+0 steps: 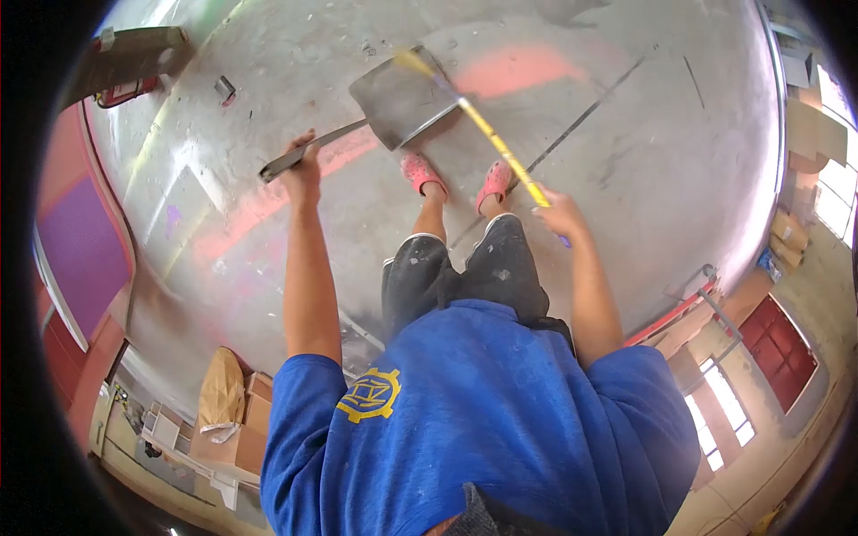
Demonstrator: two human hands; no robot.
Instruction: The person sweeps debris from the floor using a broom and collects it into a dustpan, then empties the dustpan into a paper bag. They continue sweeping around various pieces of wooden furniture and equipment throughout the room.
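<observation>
A: What is the left hand [304,170] doing?

B: It is closed around the long handle [308,149] of a dustpan [402,96]. The arm is stretched out straight in front of the body.

A: Where is the dustpan?

B: Its flat metal pan sits low over the floor [626,134], just ahead of the person's feet. The handle runs from the pan back toward the left hand.

A: And the right hand [559,214]?

B: It is wrapped tight around a yellow stick [492,138]. The stick slants up from the hand and crosses over the right edge of the dustpan. The far tip of the stick looks blurry.

A: What is on the feet?

B: Pink shoes [456,174], side by side on the floor, right behind the pan.

A: What is the person wearing?

B: A blue shirt [474,420] with a yellow badge on it, and dark shorts [465,272] with pale spots.

A: What is the floor like?

B: Gray and shiny, with pink patches and a dark line across it.

A: Anything else around?

B: Brown boxes [237,411] sit at the lower left. More boxes [809,143] are stacked at the right, near bright windows.
</observation>
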